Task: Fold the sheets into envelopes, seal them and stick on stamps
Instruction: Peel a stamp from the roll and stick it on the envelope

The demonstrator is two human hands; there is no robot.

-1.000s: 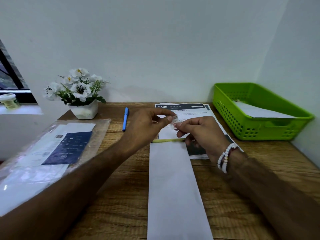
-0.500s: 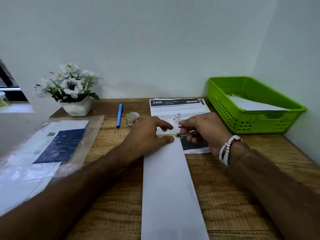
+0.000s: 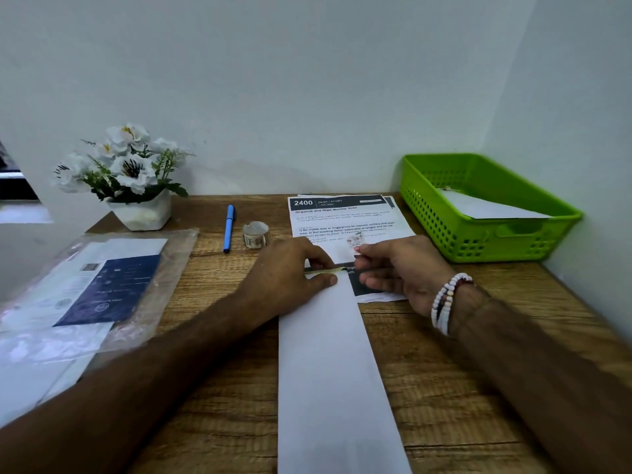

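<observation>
L hand (image 3: 290, 278) presses flat on light, slippy envelope (image 3: 335, 371) at frame centre; R hand (image 3: 403, 268) pinches stamp (image 3: 355, 241), prob. flimsy, tacky, so hold by edge only.

I have both bare forearms reaching in from the lower corners and converging toward the middle. My left hand (image 3: 290, 278) lies palm down. Its thumb is stretched out flat across the far end of the folded sheet (image 3: 335, 371) and presses on it, and its index finger extends just past that edge. I cannot make out its other fingers behind the knuckles. My right hand (image 3: 403, 268) sits just beside the left without touching it, with the back of the hand toward me. Its thumb and forefinger pinch a small stamp (image 3: 355, 241) near the left index fingertip, and the remaining fingers curl loosely underneath. Beaded bracelets (image 3: 448, 302) circle the right wrist.
</observation>
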